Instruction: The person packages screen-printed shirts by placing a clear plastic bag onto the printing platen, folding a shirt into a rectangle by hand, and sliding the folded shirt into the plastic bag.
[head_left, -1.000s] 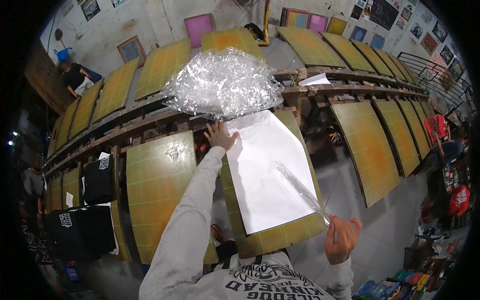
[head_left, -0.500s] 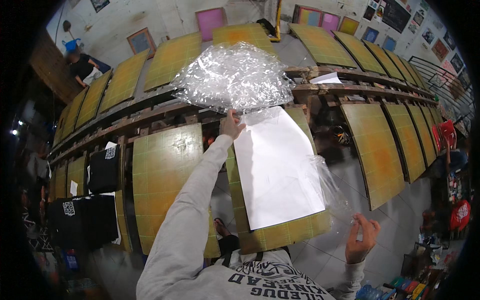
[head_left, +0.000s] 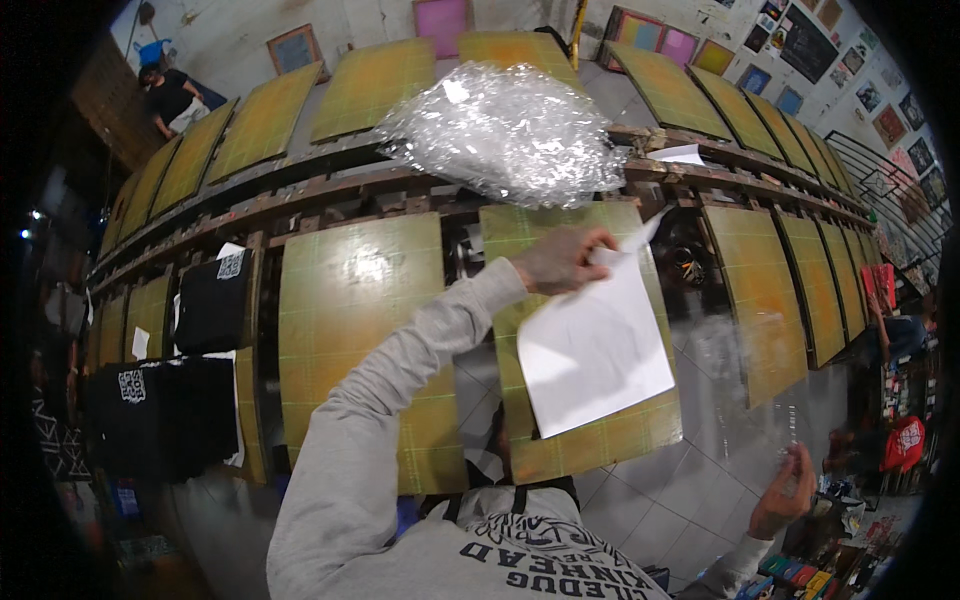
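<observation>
My left hand (head_left: 568, 262) is closed on the far edge of a white paper sheet (head_left: 605, 355), which bends upward there. The near part of the sheet lies over a yellow-green gridded board (head_left: 600, 448) in front of me. Off to the right, my right hand (head_left: 785, 497) has its fingers pinched together on a thin clear plastic sheet (head_left: 745, 372). That plastic hangs blurred between the board and the one to its right. A big crinkled heap of clear plastic (head_left: 515, 135) rests beyond the far end of my board.
Similar boards (head_left: 360, 340) stand in rows on both sides of a wooden rail (head_left: 340, 190). Black printed shirts (head_left: 165, 420) lie on boards at the left. One person (head_left: 178, 100) is at the far left, another (head_left: 905, 325) at the right. A crowded shelf (head_left: 800, 575) is at lower right.
My left hand has moved right and nearer, lifting the sheet's far end. My right hand has moved right and down, drawing the clear plastic away from the paper.
</observation>
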